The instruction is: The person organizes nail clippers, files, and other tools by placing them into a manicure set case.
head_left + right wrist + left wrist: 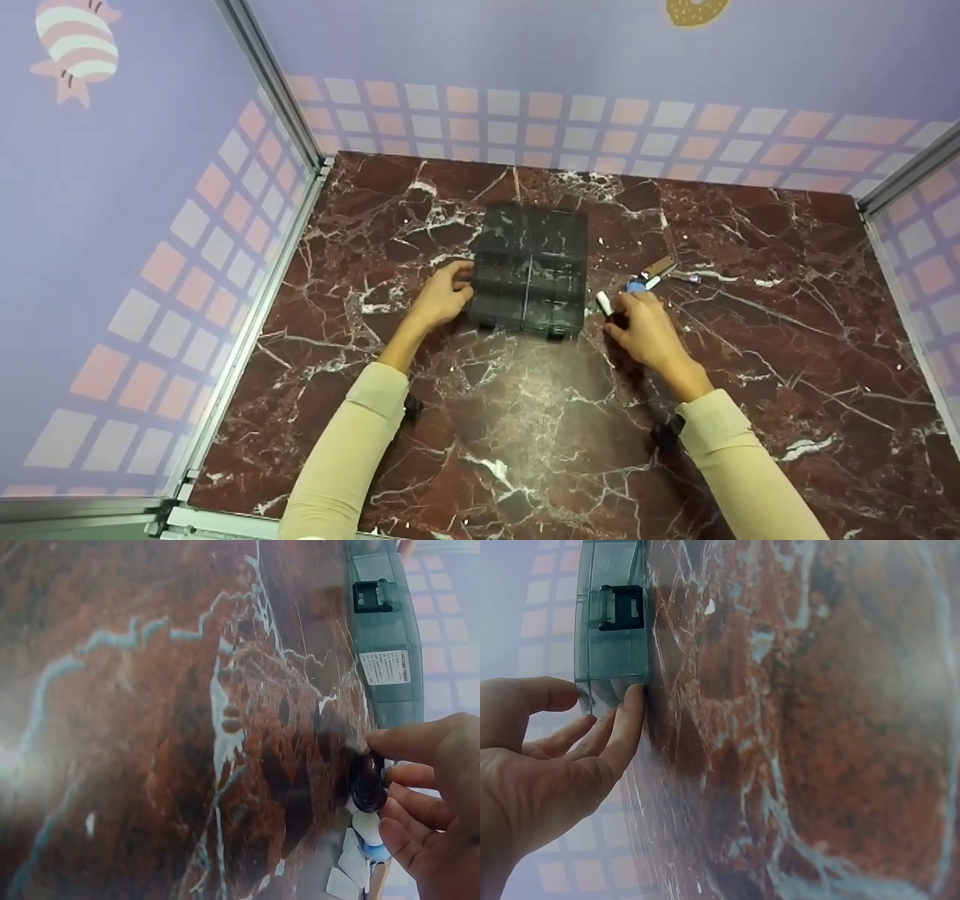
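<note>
A translucent dark plastic case (pixel 529 271) with a divided inside lies on the marbled surface, its black latches facing me. My left hand (pixel 444 294) is at the case's left side. In the left wrist view, thumb and fingers of the left hand (pixel 562 735) touch the corner of the case (pixel 611 652). To the right of the case, my right hand (pixel 651 334) is low over the surface. A small black glossy rounded object (pixel 367 784) is pinched between the thumb and fingers of the right hand (pixel 427 802); its kind is unclear.
Beside the right fingers lies a white stubby item (pixel 604 302). Just beyond that hand are a blue item (pixel 636 286), a brown flat piece (pixel 659 266) and a small purplish item (pixel 691 278). A white label (pixel 385 667) sits on the case. Patterned walls (pixel 600 60) enclose the surface.
</note>
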`<state>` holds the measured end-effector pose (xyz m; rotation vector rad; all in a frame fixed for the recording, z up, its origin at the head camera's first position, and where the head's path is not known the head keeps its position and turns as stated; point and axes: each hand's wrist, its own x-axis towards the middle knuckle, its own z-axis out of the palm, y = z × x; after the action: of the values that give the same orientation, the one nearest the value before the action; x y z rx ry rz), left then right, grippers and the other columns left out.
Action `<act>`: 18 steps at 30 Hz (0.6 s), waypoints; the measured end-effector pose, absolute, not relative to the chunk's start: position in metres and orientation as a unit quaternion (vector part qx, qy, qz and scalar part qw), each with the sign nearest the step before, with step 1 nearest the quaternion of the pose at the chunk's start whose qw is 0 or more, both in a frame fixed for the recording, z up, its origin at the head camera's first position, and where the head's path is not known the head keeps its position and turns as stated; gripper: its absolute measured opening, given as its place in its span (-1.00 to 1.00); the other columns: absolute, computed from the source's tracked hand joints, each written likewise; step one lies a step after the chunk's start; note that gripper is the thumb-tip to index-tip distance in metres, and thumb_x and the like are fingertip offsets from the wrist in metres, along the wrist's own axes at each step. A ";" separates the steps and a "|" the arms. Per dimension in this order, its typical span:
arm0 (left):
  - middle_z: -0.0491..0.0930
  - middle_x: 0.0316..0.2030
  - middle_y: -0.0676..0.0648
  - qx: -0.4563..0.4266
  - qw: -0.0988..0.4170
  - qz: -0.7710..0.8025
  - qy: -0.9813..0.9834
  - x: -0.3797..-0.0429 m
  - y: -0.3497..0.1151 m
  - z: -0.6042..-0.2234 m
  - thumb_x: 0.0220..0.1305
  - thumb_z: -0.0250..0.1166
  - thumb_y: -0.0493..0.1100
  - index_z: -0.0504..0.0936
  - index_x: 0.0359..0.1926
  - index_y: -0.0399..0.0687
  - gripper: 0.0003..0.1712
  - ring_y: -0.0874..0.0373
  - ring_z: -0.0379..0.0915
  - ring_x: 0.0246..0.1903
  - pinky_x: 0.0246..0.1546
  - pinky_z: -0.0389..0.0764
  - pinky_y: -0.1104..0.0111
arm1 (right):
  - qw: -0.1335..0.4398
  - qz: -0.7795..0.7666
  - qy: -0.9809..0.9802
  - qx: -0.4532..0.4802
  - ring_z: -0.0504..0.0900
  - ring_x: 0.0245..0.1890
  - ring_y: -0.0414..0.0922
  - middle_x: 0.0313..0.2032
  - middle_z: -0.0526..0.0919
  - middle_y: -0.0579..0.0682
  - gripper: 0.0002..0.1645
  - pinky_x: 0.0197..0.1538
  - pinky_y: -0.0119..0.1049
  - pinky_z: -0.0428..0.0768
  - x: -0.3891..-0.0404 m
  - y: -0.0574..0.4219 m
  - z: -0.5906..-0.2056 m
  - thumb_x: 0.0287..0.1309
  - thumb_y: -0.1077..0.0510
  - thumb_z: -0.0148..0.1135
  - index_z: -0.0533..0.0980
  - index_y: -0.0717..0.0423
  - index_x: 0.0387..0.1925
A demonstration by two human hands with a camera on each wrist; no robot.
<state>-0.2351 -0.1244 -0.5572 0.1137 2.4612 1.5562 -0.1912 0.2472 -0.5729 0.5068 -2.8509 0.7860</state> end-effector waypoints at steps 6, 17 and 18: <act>0.54 0.35 -0.32 0.035 0.113 0.534 0.837 -0.234 -0.124 -0.559 0.40 0.16 -0.40 0.40 0.50 -0.30 -0.35 -0.17 0.55 0.30 0.27 0.62 0.12 | 0.073 0.238 -0.952 0.180 0.62 -0.13 0.24 -0.19 0.61 0.19 -0.65 -0.03 0.22 0.61 -0.190 0.246 -0.576 0.04 0.26 0.60 0.62 0.28 -0.18; 0.56 0.33 -0.31 0.030 0.112 0.541 0.833 -0.234 -0.124 -0.561 0.41 0.18 -0.39 0.42 0.49 -0.29 -0.37 -0.15 0.57 0.28 0.22 0.66 0.13 | 0.115 0.309 -0.933 0.146 0.58 -0.27 0.14 -0.30 0.63 0.16 -0.71 -0.18 0.08 0.55 -0.196 0.245 -0.566 0.04 0.34 0.49 0.64 0.29 -0.15; 0.55 0.33 -0.31 0.029 0.112 0.543 0.832 -0.234 -0.125 -0.561 0.42 0.18 -0.39 0.42 0.49 -0.29 -0.37 -0.15 0.56 0.29 0.21 0.67 0.13 | 0.117 0.316 -0.930 0.145 0.57 -0.29 0.11 -0.30 0.63 0.15 -0.70 -0.20 0.05 0.54 -0.197 0.244 -0.563 0.05 0.34 0.49 0.64 0.28 -0.14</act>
<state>-0.2343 -0.1248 -0.5607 0.0841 2.4421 1.5941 -0.1965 0.2443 -0.5632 0.4231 -2.7243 0.9250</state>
